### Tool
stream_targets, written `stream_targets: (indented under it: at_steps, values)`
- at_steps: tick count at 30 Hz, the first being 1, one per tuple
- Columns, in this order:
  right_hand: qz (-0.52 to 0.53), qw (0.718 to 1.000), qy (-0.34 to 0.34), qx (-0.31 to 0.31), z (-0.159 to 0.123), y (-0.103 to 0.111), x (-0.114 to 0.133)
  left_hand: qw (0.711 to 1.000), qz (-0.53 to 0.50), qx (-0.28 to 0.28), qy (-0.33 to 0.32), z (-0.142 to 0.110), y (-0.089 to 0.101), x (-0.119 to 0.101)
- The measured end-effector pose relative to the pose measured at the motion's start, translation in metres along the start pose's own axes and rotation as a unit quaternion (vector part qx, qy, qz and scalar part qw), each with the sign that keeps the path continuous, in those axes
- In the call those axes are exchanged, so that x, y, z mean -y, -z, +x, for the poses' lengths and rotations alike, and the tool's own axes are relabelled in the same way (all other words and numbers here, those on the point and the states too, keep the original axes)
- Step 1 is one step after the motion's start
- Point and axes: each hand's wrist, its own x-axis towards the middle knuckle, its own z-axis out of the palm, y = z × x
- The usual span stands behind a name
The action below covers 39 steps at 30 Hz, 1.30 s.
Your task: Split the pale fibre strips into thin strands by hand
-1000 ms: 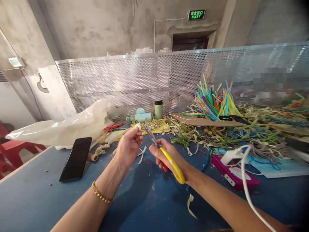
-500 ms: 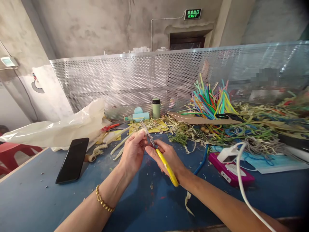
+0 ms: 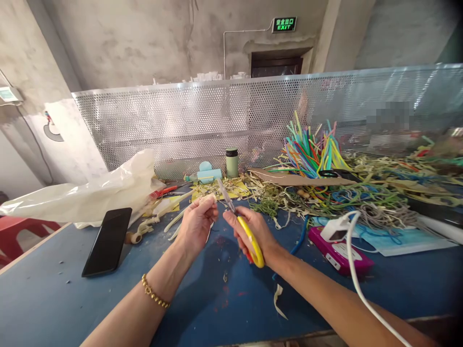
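Observation:
My right hand (image 3: 249, 231) is closed round the yellow-handled scissors (image 3: 241, 225), whose metal blades point up and away to the left. My left hand (image 3: 197, 224) is closed in a pinch on a small pale strip at its fingertips, just left of the blades; the strip is mostly hidden by the fingers. Both hands hover over the blue table (image 3: 54, 299), a short gap between them. A gold bracelet (image 3: 155, 295) sits on my left wrist.
A black phone (image 3: 107, 241) lies to the left beside a white plastic bag (image 3: 90, 195). On the right lies a magenta device (image 3: 342, 253) with a white charger and cable, before a heap of coloured strips (image 3: 347, 188). A green bottle (image 3: 232, 163) stands by the perforated metal screen (image 3: 217, 120).
My hands closed together with the blades near the left fingertips, then drew slightly apart again. The view shifted a little to the right.

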Motion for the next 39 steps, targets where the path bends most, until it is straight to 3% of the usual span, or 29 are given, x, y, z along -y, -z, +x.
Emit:
stream_targets:
  at_steps: [2, 4, 7, 9, 13, 15, 18, 19, 21, 24, 27, 30, 32, 34, 36, 39]
  values:
    - [-0.08, 0.996, 0.025, -0.036, 0.013, 0.017, -0.002, 0.999, 0.039, 0.013, -0.012, 0.002, 0.003, 0.001]
    - [-0.22, 0.971, 0.055, -0.075, 0.029, 0.039, -0.007, 0.994, 0.102, 0.022, -0.035, 0.003, 0.005, 0.001]
    - [-0.479, 0.872, 0.048, -0.085, 0.047, 0.067, -0.018, 0.962, 0.255, 0.041, -0.084, 0.004, 0.009, 0.003]
    - [-0.53, 0.845, 0.024, -0.072, 0.053, 0.077, -0.027, 0.899, 0.408, 0.067, -0.141, 0.003, 0.011, 0.006]
    - [-0.572, 0.819, 0.004, -0.047, 0.05, 0.082, -0.035, 0.711, 0.642, 0.143, -0.25, -0.001, 0.014, 0.016]
    - [-0.59, 0.806, 0.011, -0.046, 0.045, 0.08, -0.029, 0.667, 0.68, 0.169, -0.252, -0.003, 0.015, 0.022]
    - [-0.584, 0.806, 0.083, -0.053, 0.034, 0.069, -0.015, 0.66, 0.693, 0.17, -0.236, -0.004, 0.014, 0.029]
    - [-0.548, 0.822, 0.152, -0.04, 0.03, 0.064, -0.01, 0.662, 0.692, 0.168, -0.234, -0.003, 0.014, 0.03]
    - [-0.445, 0.855, 0.263, 0.046, 0.024, 0.051, -0.005, 0.66, 0.694, 0.164, -0.235, -0.002, 0.014, 0.032]
    - [-0.42, 0.844, 0.327, 0.068, 0.02, 0.037, -0.007, 0.652, 0.7, 0.157, -0.246, 0.0, 0.015, 0.033]
    - [-0.454, 0.817, 0.354, 0.037, 0.021, 0.034, -0.014, 0.655, 0.697, 0.15, -0.248, 0.0, 0.014, 0.034]
    - [-0.517, 0.757, 0.398, 0.027, 0.019, 0.033, -0.017, 0.669, 0.692, 0.141, -0.231, -0.004, 0.012, 0.033]
    - [-0.561, 0.711, 0.421, 0.05, 0.014, 0.031, -0.018, 0.668, 0.7, 0.144, -0.208, -0.008, 0.012, 0.032]
    - [-0.578, 0.685, 0.433, 0.095, 0.007, 0.028, -0.021, 0.655, 0.715, 0.169, -0.176, -0.014, 0.014, 0.03]
    - [-0.566, 0.69, 0.433, 0.126, -0.001, 0.027, -0.028, 0.639, 0.724, 0.211, -0.151, -0.021, 0.018, 0.028]
    - [-0.506, 0.748, 0.41, 0.127, -0.01, 0.031, -0.039, 0.635, 0.714, 0.253, -0.154, -0.034, 0.027, 0.022]
